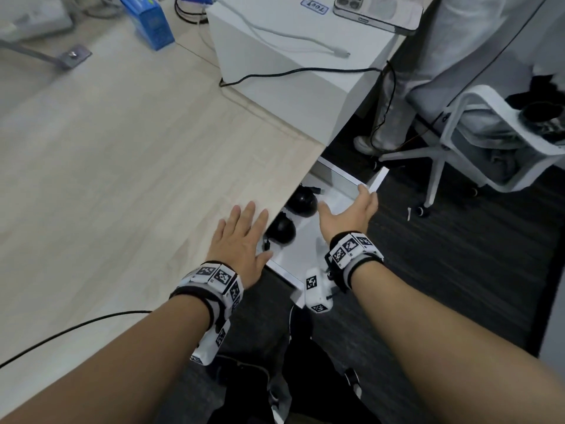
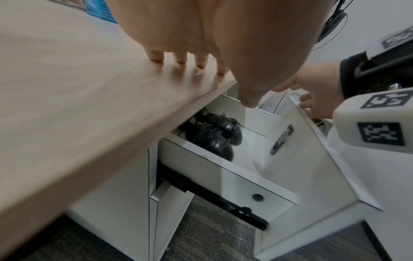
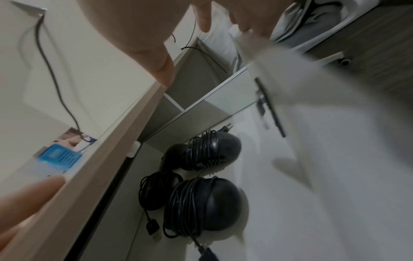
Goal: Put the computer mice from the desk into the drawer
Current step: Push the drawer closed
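Observation:
The white drawer (image 1: 298, 255) stands pulled out under the desk's front edge. Black computer mice with cables wound round them lie inside, near the desk side: two show in the head view (image 1: 302, 203) (image 1: 280, 231) and the left wrist view (image 2: 225, 128) (image 2: 212, 144). The right wrist view shows three (image 3: 212, 151) (image 3: 161, 190) (image 3: 214, 203). My left hand (image 1: 243, 237) lies flat on the desk edge, fingers straight (image 2: 178, 58). My right hand (image 1: 348, 209) reaches over the drawer, thumb spread, its fingertips touching the top of the drawer front (image 1: 377, 182). Neither hand holds a mouse.
A white box (image 1: 290, 65) stands on the wooden desk (image 1: 122, 163), with a phone (image 1: 379, 10) and cables on it. A blue box (image 1: 149, 22) is at the back. A thin black cable (image 1: 76, 328) crosses the desk's near part. A white chair (image 1: 489, 133) and a person's legs (image 1: 388, 117) stand right of the drawer.

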